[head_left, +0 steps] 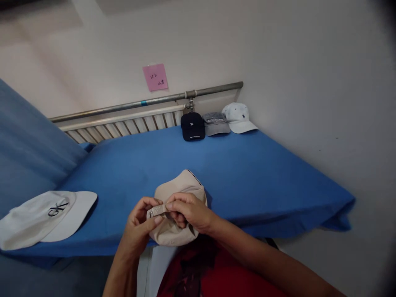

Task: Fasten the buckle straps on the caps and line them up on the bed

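Observation:
A beige baseball cap lies at the near edge of the blue-covered table, its back strap turned toward me. My left hand pinches the buckle end of the strap between thumb and fingers. On the strap's other side, my right hand grips it with thumb and forefinger, the other fingers curled inside the cap's opening. A metal buckle shows between the two hands. Part of the cap's crown is hidden behind my hands.
A white cap with dark letters lies at the left edge of the blue cloth. Along the back stand a black cap, a grey cap and a white cap. Behind them are a radiator, a pipe and a pink note.

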The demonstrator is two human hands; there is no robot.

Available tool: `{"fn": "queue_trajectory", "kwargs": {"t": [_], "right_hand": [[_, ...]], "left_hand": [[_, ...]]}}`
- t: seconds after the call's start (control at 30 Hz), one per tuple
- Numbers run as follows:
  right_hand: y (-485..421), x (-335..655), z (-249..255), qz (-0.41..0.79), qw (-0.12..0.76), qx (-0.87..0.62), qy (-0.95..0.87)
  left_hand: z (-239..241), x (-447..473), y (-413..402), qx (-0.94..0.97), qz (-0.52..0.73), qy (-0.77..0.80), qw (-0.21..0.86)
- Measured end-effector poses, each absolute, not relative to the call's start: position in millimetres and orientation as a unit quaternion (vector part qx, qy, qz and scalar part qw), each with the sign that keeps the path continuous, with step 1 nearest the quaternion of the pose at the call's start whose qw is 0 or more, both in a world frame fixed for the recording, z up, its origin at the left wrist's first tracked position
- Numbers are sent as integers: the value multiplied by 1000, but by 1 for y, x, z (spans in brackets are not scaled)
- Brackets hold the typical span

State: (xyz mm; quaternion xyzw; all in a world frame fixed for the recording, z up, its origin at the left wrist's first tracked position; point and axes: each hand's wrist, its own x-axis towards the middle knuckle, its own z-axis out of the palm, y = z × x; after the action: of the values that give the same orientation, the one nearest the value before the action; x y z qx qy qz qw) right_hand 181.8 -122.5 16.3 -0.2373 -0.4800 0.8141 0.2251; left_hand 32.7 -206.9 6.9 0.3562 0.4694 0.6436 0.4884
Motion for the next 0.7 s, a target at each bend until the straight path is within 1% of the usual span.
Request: {"fn": "queue_trajectory", "kwargs": {"t": [0.1,0.2,0.4,0.7], "right_hand": [[-122,183,16,816,235,-234,-474],[-122,185,16,818,245,-226,-469],[-123,186,18,790,259,-228,-507],[-123,185,25,783,233,-236,-526]], "left_hand": [[2,36,-207,342,666,498,438],[-1,39,-207,329,681,508,412],[-2,38,-205,326,678,509,418],[-2,45,-202,324,697,511,385]]}}
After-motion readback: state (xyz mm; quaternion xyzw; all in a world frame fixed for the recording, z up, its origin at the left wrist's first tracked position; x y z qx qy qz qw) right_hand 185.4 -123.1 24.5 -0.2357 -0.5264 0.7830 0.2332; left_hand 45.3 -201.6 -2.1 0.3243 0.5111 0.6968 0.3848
